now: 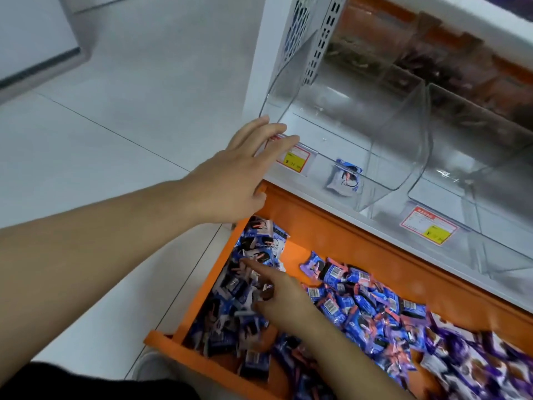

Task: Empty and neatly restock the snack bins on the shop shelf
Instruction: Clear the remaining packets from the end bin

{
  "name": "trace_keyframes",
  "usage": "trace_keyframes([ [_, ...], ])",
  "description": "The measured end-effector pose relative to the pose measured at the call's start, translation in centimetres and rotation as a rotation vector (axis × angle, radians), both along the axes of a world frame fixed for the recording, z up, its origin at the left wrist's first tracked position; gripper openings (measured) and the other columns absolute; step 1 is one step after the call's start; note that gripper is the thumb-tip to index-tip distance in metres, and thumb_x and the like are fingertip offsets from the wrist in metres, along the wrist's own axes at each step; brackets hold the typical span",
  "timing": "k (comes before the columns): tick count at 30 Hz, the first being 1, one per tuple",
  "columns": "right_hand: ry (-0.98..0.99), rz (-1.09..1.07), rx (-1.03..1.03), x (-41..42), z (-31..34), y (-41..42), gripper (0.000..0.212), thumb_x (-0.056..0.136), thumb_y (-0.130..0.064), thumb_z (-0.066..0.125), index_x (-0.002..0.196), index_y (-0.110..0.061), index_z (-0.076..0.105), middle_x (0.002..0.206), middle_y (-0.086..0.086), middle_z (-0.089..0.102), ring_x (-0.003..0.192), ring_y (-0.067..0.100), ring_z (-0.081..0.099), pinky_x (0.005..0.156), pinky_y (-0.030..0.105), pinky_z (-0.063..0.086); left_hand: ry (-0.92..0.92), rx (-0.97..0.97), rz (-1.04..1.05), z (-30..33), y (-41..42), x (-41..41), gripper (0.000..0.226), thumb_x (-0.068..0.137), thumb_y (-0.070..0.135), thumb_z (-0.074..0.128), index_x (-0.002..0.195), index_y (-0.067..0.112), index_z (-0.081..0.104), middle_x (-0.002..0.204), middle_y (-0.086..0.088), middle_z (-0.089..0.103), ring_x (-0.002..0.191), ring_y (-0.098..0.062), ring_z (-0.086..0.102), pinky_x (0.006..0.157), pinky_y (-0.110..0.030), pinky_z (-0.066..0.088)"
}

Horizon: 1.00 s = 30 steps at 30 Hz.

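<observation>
On the shelf, far left end: the clear snack bin [346, 116] sits emptied out, which looks like the "empty" half of the job done
Leftover: one blue-and-white sample packet [344, 179] tucked in the bin's front pocket (display piece, I'd guess, so shoppers see what goes there)
Left hand [245, 171]: fingers straight and relaxed, laid against the bin's front corner by the yellow price tag [294, 160], probably steadying it for refilling
Right hand [277, 295]: down in the pile, forefinger out, other fingers curled; can't tell if it has a packet
Stock: blue snack packets [354, 301] heaped loose in the orange drawer [202, 287] right below, handy for scooping
Next door: second clear bin [473, 180], also bare
</observation>
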State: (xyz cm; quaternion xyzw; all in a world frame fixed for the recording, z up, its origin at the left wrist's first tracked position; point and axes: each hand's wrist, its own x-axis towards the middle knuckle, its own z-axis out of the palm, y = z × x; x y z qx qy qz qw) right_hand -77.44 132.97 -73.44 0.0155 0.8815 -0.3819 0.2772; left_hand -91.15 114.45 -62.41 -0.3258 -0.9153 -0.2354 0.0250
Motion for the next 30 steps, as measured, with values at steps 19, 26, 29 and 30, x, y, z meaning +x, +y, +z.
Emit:
trace_keyframes([
  [19, 0.361, 0.185, 0.566, -20.6, 22.1, 9.5, 0.038, 0.088, -0.023, 0.081, 0.124, -0.03, 0.07, 0.114, -0.007, 0.07, 0.1, 0.016, 0.068, 0.097, 0.037, 0.056, 0.047, 0.02, 0.023, -0.3, 0.3, 0.1, 0.093, 0.095, 0.023, 0.065, 0.16, 0.048, 0.005, 0.167, 0.023, -0.005, 0.155, -0.001, -0.02, 0.102, -0.032, 0.054],
  [26, 0.125, 0.321, 0.811, -22.2, 17.4, 9.3, 0.036, 0.077, -0.023, 0.092, 0.106, -0.027, 0.072, 0.1, -0.008, 0.069, 0.09, 0.02, 0.067, 0.074, 0.029, 0.055, 0.057, 0.022, 0.016, -0.4, 0.2, -0.1, 0.094, 0.093, 0.022, 0.068, 0.162, 0.043, 0.008, 0.169, 0.018, 0.002, 0.157, -0.006, -0.017, 0.109, -0.043, 0.051],
  [29, 0.278, 0.253, 0.788, -21.4, 18.1, 9.4, 0.032, 0.072, -0.026, 0.094, 0.093, -0.026, 0.069, 0.093, -0.006, 0.069, 0.083, 0.016, 0.064, 0.061, 0.026, 0.044, 0.035, 0.025, 0.022, -0.3, 0.2, 0.0, 0.094, 0.092, 0.021, 0.069, 0.162, 0.042, 0.01, 0.17, 0.016, 0.002, 0.157, -0.007, -0.017, 0.109, -0.049, 0.051],
  [30, 0.344, 0.225, 0.778, -21.0, 18.7, 9.3, 0.034, 0.072, -0.027, 0.094, 0.093, -0.025, 0.068, 0.093, -0.004, 0.069, 0.086, 0.019, 0.064, 0.061, 0.027, 0.042, 0.03, 0.027, 0.022, -0.3, 0.2, 0.0, 0.093, 0.092, 0.02, 0.069, 0.162, 0.042, 0.011, 0.17, 0.015, 0.003, 0.157, -0.007, -0.017, 0.109, -0.05, 0.05],
])
